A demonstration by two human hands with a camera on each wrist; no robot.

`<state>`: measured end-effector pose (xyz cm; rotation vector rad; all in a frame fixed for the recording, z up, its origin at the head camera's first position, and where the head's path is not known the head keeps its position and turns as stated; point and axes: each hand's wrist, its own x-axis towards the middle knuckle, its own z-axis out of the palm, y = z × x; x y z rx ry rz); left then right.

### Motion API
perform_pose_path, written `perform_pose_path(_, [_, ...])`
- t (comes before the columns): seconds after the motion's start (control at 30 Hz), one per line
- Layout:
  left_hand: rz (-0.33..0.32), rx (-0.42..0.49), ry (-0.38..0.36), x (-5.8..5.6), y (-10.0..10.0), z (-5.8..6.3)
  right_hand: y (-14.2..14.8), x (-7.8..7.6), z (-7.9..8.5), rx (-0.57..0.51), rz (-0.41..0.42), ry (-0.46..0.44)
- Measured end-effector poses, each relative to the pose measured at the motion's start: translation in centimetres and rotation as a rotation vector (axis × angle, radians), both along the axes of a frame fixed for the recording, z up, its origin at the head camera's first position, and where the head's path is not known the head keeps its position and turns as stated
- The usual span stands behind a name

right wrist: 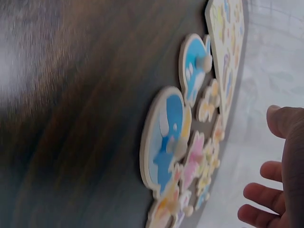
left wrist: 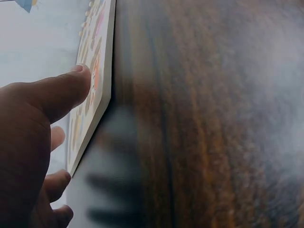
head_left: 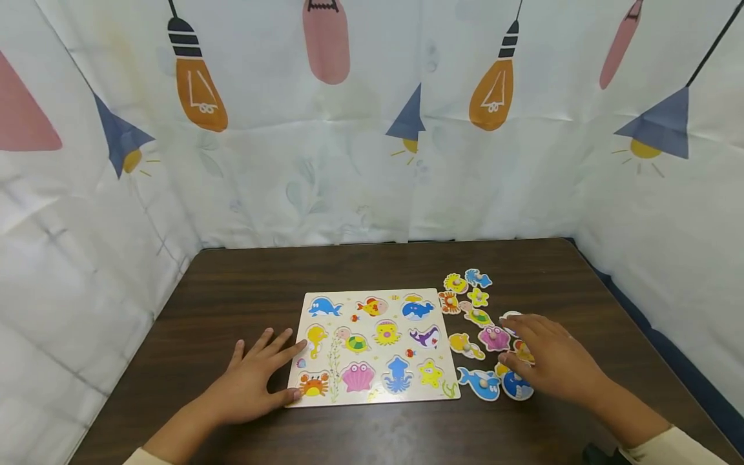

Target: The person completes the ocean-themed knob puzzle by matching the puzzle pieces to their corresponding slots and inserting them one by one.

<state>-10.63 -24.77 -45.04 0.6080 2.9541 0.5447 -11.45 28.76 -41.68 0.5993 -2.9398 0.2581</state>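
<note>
A pale wooden puzzle board (head_left: 418, 395) with sea-animal pictures lies flat on the table. My left hand (head_left: 252, 381) is at its left side with fingers spread; the thumb (left wrist: 71, 90) and a fingertip touch the board's edge. My right hand (head_left: 552, 358) hovers above the loose knobbed pieces, fingers relaxed and apart, holding nothing in the right wrist view. Beneath or beside it lie a round blue whale piece (head_left: 516, 385), a pink shell piece (head_left: 494, 338) and an orange piece (head_left: 523, 351), partly hidden. A blue dolphin piece (right wrist: 192, 69) and a yellow seahorse piece (head_left: 465, 345) lie nearer the board.
Further back beside the board sit a crab piece (head_left: 449, 302), a turtle piece (head_left: 478, 316), a starfish piece (head_left: 478, 297) and a blue squid piece (head_left: 478, 278). The dark wooden table (head_left: 256, 278) is bordered by a printed white curtain (head_left: 360, 187).
</note>
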Motion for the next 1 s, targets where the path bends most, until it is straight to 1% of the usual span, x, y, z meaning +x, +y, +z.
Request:
perform_pose_path(0.23, [-0.01,0.003,-0.047,0.0,0.3,-0.5,-1.0,0.7,-1.0,-0.007,0.03,-0.019])
perform_pose_path(0.33, [-0.003,0.005,-0.056,0.1,0.3,-0.4,-1.5,0.8,-1.4,-0.015,0.042,-0.019])
perform_pose_path(0.47, [0.006,0.004,-0.066,0.2,0.3,-0.3,-2.2,0.9,-1.8,-0.011,0.052,-0.054])
perform_pose_path(0.6, [0.011,0.0,-0.077,0.3,0.3,-0.3,-2.7,0.8,-2.1,-0.006,0.095,-0.085])
perform_pose_path(0.83, [0.018,-0.012,-0.073,0.1,0.3,-0.6,-3.1,0.6,-2.9,0.012,0.205,-0.066])
perform_pose_path(1.0, [0.019,-0.008,-0.065,0.3,0.2,-0.5,-3.4,0.7,-3.2,-0.018,0.23,-0.056])
